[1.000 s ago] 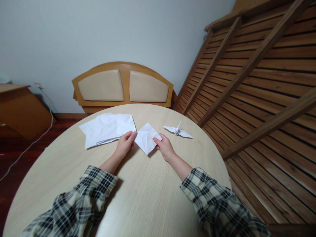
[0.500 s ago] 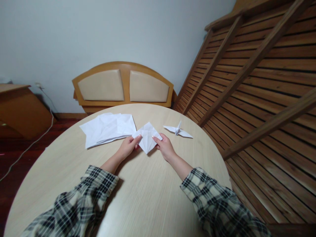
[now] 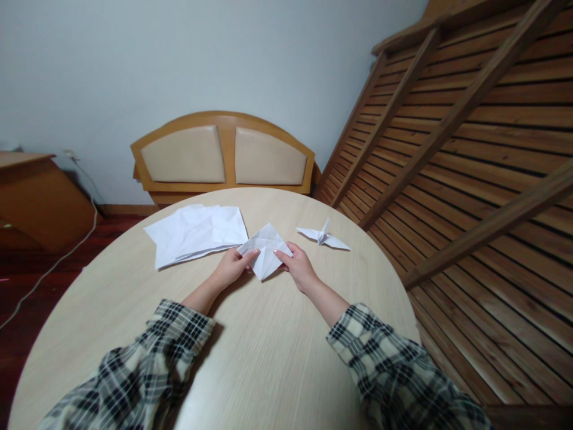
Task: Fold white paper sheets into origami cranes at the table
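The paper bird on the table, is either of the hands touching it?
No, the left hand and right hand both grip the folded paper, while the paper bird lies apart from them on the table.

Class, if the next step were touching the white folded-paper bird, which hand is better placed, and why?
Probably the person's right hand: it is nearer the white folded-paper bird. The left hand sits farther off, across the creased white diamond-shaped paper; both hands hold that paper.

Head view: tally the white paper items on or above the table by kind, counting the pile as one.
Diamond-shaped folded paper, held: 1
Paper crane: 1
Paper pile, individual sheets not countable: 1
Total: 3
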Action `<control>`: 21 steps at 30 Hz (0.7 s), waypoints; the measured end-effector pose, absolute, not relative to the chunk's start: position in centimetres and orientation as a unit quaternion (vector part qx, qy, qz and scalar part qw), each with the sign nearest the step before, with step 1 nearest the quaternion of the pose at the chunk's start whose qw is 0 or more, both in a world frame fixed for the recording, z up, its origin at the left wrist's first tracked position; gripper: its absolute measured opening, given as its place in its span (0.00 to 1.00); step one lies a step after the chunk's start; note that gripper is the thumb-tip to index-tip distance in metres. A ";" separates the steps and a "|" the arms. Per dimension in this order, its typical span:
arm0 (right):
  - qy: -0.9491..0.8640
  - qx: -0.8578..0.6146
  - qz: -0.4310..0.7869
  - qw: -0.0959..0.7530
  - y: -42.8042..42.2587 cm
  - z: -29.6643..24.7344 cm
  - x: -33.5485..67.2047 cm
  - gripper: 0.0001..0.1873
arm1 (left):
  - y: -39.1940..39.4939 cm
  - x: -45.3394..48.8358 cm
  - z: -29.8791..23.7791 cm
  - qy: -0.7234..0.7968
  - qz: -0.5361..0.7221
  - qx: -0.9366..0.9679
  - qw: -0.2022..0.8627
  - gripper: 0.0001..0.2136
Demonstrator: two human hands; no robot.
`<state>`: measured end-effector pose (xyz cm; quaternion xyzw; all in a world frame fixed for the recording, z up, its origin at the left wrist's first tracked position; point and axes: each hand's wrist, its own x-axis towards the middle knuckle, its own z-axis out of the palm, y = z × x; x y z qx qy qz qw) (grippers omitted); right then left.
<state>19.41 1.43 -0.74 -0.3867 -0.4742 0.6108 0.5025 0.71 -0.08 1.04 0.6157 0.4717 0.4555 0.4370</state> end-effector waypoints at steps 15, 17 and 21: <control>-0.449 -0.411 0.606 0.512 1.8 -1.0 19.4 0.20 | 0.1 0.6 0.6 0.464 0.440 0.629 0.442 0.14; -0.443 -0.408 0.608 0.517 1.9 -1.0 19.4 0.20 | 0.0 0.6 0.6 0.449 0.430 0.636 0.457 0.13; -0.429 -0.392 0.618 0.529 1.8 -0.9 19.5 0.21 | 0.2 0.4 0.2 0.429 0.391 0.665 0.470 0.14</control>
